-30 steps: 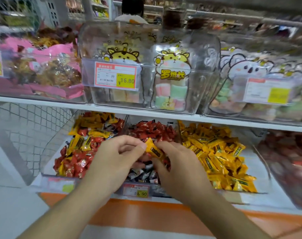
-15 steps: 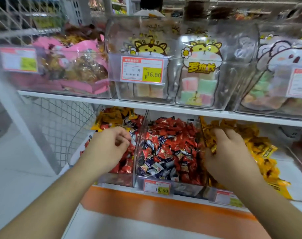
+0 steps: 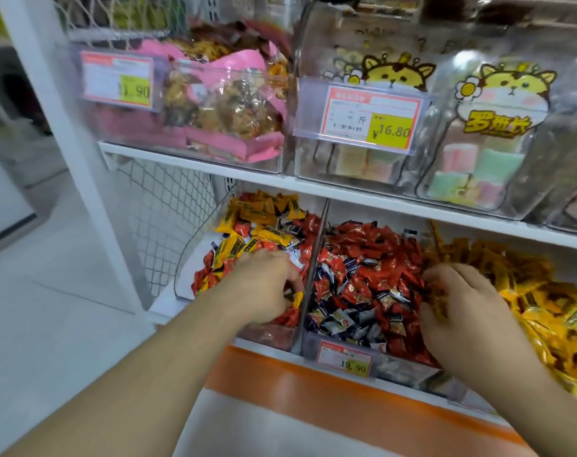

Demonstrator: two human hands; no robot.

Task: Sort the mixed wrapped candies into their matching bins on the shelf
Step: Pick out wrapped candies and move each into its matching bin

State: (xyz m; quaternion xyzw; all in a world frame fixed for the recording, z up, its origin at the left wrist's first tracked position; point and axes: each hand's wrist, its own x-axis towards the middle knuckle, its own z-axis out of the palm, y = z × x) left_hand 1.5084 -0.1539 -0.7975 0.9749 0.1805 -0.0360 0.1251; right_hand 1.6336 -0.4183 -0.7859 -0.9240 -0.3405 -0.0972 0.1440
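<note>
Two hands are in the lower shelf bins, both reaching in from below with forearms angled up and inward; left hand (image 3: 264, 288) sits palm-down over the left bin (image 3: 194, 258), which holds a mixed pile of red and yellow wrapped candies (image 3: 247, 232); its fingers are curled down and the grip pinches a yellow candy (image 3: 297, 299) at the fingertips, just beside the clear divider (image 3: 315, 258) between left and middle bins; right hand (image 3: 471, 311) is palm-down at the boundary of the middle bin (image 3: 346, 341) and the right bin (image 3: 478, 395), fingers curled, its grip closed round yellow wrappers (image 3: 440, 303) at the fingertips, blurred, so how many I cannot tell; middle bin is filled with red candies (image 3: 372, 258) with some dark blue and silver ones mixed in toward the front; right bin is filled with yellow candies (image 3: 537, 291); a price tag reading 19.90 (image 3: 344, 357) is clipped to the front of the middle bin; the upper shelf (image 3: 280, 179) carries clear tubs: one with pink-wrapped snacks (image 3: 221, 103) on the left, one with a 16.80 tag (image 3: 369, 118), and a cat-printed bag of pastel cubes (image 3: 478, 153) to its right; a white upright (image 3: 66, 127) and wire mesh (image 3: 168, 206) close the shelf on the left.
</note>
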